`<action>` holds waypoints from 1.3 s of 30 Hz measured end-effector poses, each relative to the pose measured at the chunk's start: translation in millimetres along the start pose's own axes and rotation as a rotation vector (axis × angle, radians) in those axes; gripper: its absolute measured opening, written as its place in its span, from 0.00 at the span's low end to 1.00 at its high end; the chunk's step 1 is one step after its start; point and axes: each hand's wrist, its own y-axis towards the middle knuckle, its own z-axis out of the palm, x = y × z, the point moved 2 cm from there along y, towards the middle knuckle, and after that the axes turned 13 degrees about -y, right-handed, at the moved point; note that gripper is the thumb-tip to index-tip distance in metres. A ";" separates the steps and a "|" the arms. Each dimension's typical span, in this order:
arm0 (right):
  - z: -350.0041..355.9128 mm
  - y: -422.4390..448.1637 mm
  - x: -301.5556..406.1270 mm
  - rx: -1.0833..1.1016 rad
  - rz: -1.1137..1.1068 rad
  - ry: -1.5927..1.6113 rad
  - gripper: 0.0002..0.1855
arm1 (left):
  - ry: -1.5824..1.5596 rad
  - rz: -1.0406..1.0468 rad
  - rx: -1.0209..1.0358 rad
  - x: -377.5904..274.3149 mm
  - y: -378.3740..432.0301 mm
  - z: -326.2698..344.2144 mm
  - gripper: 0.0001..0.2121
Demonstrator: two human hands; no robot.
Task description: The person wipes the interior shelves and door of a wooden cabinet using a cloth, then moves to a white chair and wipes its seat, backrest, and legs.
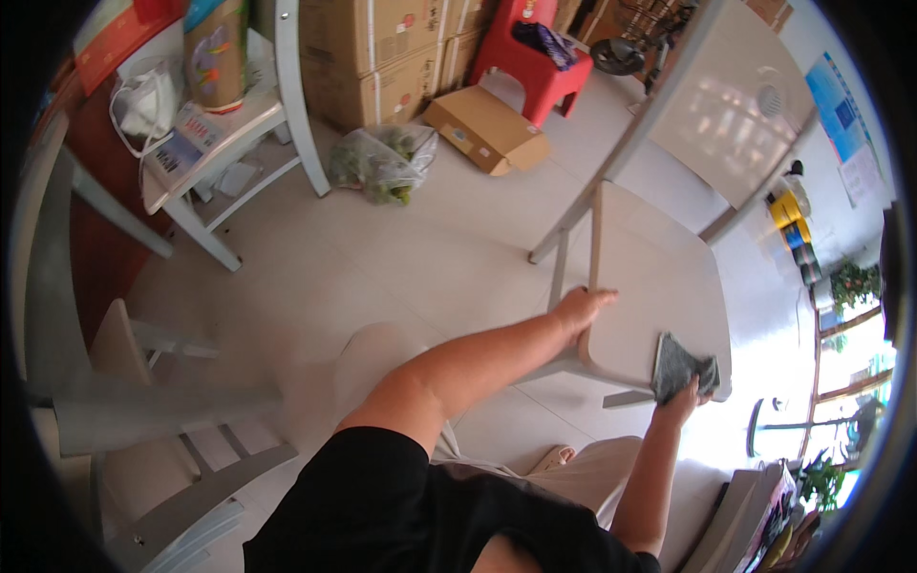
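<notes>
A chair with a pale seat and grey frame stands in front of me on the right. My left hand grips the near left edge of its seat, thumb on top. In my right hand is a dark grey-green cloth, which lies against the front right part of the seat. The chair's backrest rises beyond the seat, at the upper right.
Another chair at the upper left holds bags and a printed packet. Cardboard boxes, a flat carton, a plastic bag of greens and a red plastic stool stand beyond. More chairs are at the lower left.
</notes>
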 end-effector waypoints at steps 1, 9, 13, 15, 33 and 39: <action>3.0 8.5 3.5 -0.001 -0.033 -0.004 0.34 | -0.002 0.003 -0.009 -4.3 8.0 5.0 0.20; 3.5 16.7 19.2 0.042 -0.005 0.013 0.31 | 0.016 -0.067 -0.040 -3.2 19.1 14.7 0.21; -17.4 4.3 -5.1 -0.007 0.062 -0.008 0.33 | 0.021 -0.030 -0.079 14.5 -7.9 3.3 0.21; -32.9 9.5 -29.2 -0.034 0.076 -0.009 0.34 | -0.006 -0.040 -0.050 28.9 -11.6 -12.3 0.19; 30.9 39.4 -63.3 -0.082 -0.160 -0.065 0.30 | 0.161 0.078 0.008 -32.9 61.6 -32.2 0.22; 116.5 54.3 -40.1 -0.134 -0.244 -0.308 0.32 | 0.136 0.103 0.021 -84.0 129.2 -47.3 0.23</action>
